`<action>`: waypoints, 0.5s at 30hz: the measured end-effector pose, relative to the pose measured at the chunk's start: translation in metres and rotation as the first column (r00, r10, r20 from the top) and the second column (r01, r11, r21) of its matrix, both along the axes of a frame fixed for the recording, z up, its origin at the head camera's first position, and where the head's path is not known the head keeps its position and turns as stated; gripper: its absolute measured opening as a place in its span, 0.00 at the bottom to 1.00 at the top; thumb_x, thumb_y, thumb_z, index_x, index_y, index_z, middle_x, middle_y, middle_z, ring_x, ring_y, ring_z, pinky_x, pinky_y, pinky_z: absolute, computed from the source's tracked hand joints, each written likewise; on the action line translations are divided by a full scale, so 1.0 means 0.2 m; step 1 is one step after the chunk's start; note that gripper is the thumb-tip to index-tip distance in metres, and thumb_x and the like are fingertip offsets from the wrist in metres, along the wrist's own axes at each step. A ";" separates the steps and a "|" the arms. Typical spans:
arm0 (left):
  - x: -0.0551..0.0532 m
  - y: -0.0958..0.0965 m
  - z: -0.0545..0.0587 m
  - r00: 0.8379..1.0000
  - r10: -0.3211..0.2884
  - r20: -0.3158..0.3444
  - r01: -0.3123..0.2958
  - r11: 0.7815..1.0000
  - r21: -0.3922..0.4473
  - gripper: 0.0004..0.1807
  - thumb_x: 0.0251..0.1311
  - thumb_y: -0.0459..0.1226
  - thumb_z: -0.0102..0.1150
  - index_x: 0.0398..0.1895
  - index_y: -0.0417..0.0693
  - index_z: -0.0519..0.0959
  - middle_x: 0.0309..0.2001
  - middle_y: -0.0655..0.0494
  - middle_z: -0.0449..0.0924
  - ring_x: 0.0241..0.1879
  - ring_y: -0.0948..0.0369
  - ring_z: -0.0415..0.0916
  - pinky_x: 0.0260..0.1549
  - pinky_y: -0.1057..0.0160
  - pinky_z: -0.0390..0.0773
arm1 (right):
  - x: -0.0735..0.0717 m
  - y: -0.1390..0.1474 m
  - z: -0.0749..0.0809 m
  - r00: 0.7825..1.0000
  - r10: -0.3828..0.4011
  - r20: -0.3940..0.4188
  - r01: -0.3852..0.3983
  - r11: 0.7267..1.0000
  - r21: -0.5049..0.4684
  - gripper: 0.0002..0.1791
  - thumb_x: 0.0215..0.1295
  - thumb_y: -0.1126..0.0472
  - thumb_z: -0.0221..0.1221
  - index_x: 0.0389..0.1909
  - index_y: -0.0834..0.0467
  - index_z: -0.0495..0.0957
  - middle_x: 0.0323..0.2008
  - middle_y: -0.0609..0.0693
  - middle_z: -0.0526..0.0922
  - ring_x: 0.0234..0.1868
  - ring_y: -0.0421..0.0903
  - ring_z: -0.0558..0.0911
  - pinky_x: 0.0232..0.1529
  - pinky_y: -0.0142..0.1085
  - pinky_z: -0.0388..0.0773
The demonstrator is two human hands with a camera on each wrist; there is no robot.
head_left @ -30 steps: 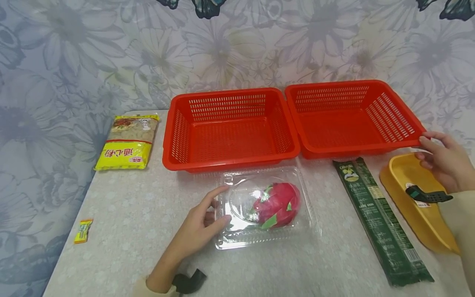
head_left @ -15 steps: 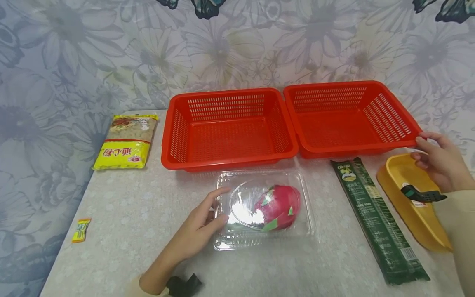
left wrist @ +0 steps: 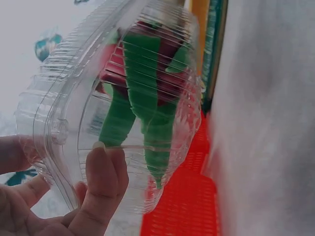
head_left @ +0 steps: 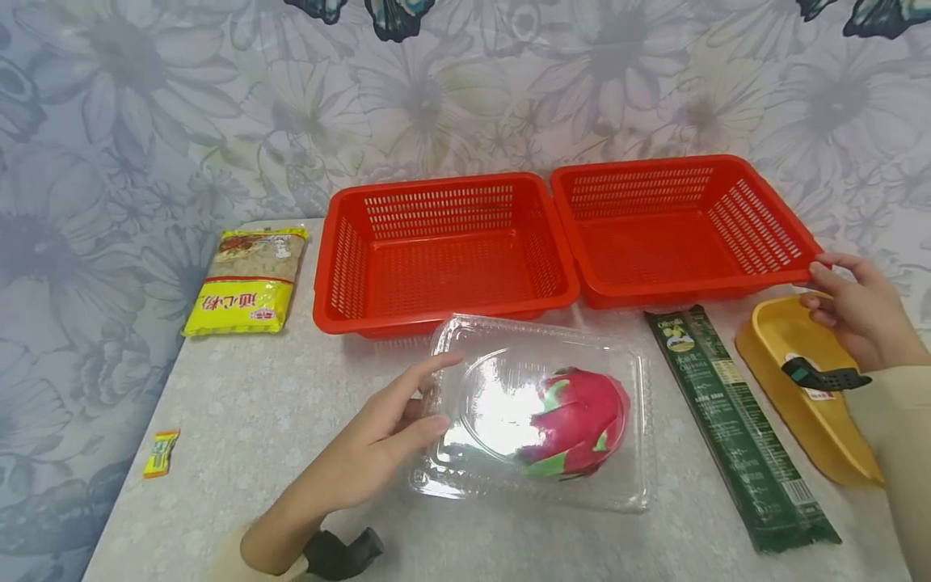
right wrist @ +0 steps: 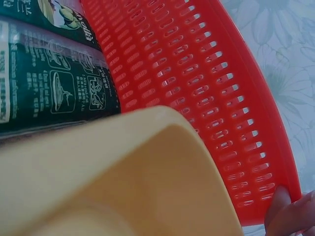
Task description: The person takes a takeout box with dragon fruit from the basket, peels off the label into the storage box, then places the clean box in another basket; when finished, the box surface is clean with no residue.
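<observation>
My left hand grips the left edge of a clear plastic clamshell box, thumb on one side and fingers on the other. The box is tilted and held off the table. Inside it, towards the right end, lies a pink dragon fruit with green scales; these scales show through the ribbed plastic in the left wrist view. My right hand pinches the front right corner of the right red basket, above a yellow tray. Only part of that hand appears in the right wrist view.
Another red basket adjoins the right one. A green spaghetti packet and the yellow tray lie at right. At far left are a macaroni bag and a small yellow sachet. A patterned wall covering rises behind.
My left hand has raised and tilted the clamshell box, which was lower at the table; its right end has swung right and nearer. The right hand stays at the basket's corner.
</observation>
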State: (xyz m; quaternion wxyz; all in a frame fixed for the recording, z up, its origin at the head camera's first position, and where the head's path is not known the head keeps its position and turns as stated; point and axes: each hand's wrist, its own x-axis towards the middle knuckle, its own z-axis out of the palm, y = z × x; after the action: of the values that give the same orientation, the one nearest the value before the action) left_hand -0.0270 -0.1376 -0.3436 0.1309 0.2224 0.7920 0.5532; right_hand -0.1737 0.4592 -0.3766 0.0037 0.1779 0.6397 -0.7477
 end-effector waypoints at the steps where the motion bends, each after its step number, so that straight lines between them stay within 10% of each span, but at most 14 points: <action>1: -0.01 0.00 0.02 1.000 -0.011 0.001 0.011 1.000 0.018 0.35 0.74 0.36 0.55 0.78 0.72 0.58 0.75 0.63 0.60 0.50 0.55 0.79 0.50 0.53 0.80 | 0.00 0.00 0.00 1.000 0.002 -0.003 -0.002 1.000 -0.006 0.21 0.66 0.53 0.64 0.54 0.48 0.65 0.33 0.45 0.83 0.23 0.43 0.77 0.21 0.31 0.75; 15: -0.36 0.10 0.21 0.996 -0.003 -0.084 0.010 0.997 0.080 0.34 0.73 0.37 0.54 0.78 0.62 0.57 0.73 0.63 0.59 0.68 0.57 0.59 0.60 0.41 0.71 | -0.03 0.02 0.01 0.999 0.007 0.034 -0.011 0.993 0.120 0.23 0.63 0.48 0.66 0.53 0.46 0.66 0.33 0.41 0.83 0.20 0.41 0.69 0.20 0.32 0.67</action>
State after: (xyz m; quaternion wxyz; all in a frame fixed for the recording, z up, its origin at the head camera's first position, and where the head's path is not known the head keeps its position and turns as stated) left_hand -0.0987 -0.1177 -0.3020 0.0905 0.2532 0.7731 0.5745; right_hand -0.1788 0.4630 -0.3753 0.0069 0.1874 0.6842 -0.7048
